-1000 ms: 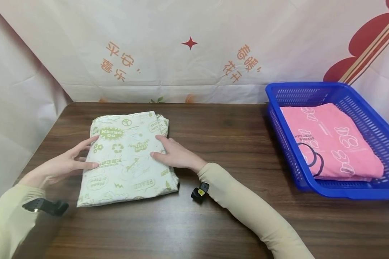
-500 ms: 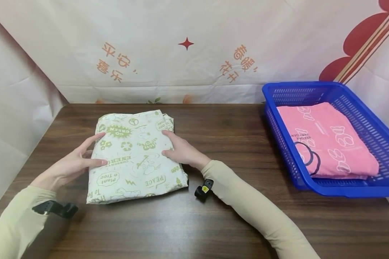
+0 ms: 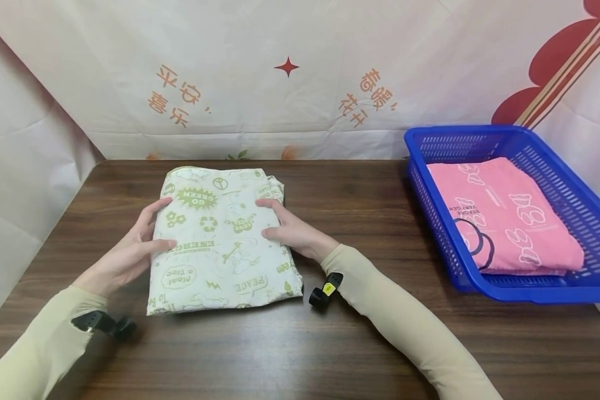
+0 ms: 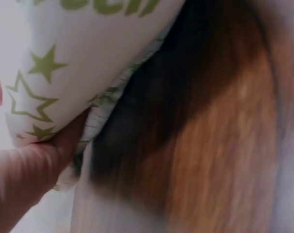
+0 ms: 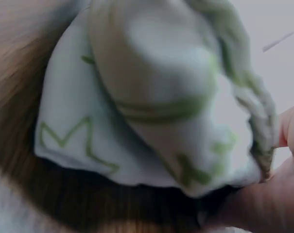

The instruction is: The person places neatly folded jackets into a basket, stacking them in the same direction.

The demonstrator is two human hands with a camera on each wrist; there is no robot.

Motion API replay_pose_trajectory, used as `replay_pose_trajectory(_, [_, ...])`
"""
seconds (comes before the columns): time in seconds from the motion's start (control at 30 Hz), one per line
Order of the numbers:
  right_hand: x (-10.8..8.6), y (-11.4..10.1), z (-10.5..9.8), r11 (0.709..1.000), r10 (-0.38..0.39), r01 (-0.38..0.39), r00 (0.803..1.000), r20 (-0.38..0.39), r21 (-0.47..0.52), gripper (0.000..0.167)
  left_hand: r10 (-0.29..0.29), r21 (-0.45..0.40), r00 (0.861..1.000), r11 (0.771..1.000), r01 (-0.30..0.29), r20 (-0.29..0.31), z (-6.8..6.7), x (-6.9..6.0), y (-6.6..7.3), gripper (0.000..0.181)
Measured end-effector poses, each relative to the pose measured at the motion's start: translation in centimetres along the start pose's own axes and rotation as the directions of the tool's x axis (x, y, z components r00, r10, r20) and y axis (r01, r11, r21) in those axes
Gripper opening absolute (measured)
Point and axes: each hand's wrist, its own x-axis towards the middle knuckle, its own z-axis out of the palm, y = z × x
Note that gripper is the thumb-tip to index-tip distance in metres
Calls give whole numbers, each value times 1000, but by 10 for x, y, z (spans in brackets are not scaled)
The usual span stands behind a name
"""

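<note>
A folded white cloth (image 3: pixel 230 244) with green print lies on the brown table, left of centre in the head view. My left hand (image 3: pixel 135 250) grips its left edge, index finger and thumb on top, other fingers partly hidden at the side. On the opposite edge my right hand (image 3: pixel 295 228) holds the cloth the same way. In the left wrist view, a finger presses into the edge of the starred cloth (image 4: pixel 64 92). The right wrist view shows layered, rolled folds of the cloth (image 5: pixel 151 82) beside my blurred fingers (image 5: pixel 263 204).
A blue plastic basket (image 3: pixel 525 294) stands at the table's right, with a folded pink cloth (image 3: pixel 510 216) inside. Behind the wooden table (image 3: pixel 350 189) hangs a white printed curtain (image 3: pixel 280 105). Black wrist cameras sit on both sleeves.
Both hands have moved right together, and the white cloth has slid right with them. The head view has also shifted slightly. The basket and pink cloth stay put on the table.
</note>
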Motion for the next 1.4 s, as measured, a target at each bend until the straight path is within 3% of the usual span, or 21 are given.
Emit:
replay_pose_trajectory(0.23, [-7, 4, -9, 981, -103, 95, 994, 35, 168, 66, 120, -103, 992, 988, -114, 50, 18, 8, 1, 87])
replay_pose_trajectory(0.47, [-14, 12, -22, 965, -128, 99, 986, 106, 245, 69, 164, -90, 982, 984, -156, 98, 44, 15, 17, 91])
replay_pose_trajectory(0.6, [-21, 9, -31, 960, -145, 124, 987, 67, 251, 69, 183, -90, 977, 981, -173, 113, 56, 20, 24, 91])
replay_pose_trajectory(0.73, [-32, -2, -38, 949, -158, 159, 987, -23, 273, 69, 198, -97, 975, 977, -189, 97, 60, 28, 23, 89])
replay_pose_trajectory(0.83, [-43, -12, -44, 952, -177, 197, 979, -104, 235, 69, 188, -88, 979, 979, -182, 73, 59, 35, 19, 87])
replay_pose_trajectory(0.97, [-55, -28, -48, 969, -203, 227, 956, -210, 98, 64, 166, -79, 985, 984, -162, 40, 59, 48, 12, 85])
replay_pose_trajectory(1.17, [-71, -44, -53, 982, -183, 189, 931, -316, -13, 60, 118, 0, 993, 993, -118, 34, 69, 63, 7, 84])
replay_pose_trajectory(1.27, [-82, -49, -57, 990, -138, 143, 929, -343, -13, 61, 78, 71, 995, 994, -82, 64, 76, 68, 9, 85])
replay_pose_trajectory(1.4, [-98, -58, -61, 997, -59, 69, 946, -320, 20, 62, 54, 105, 992, 992, -66, 110, 83, 73, 15, 84])
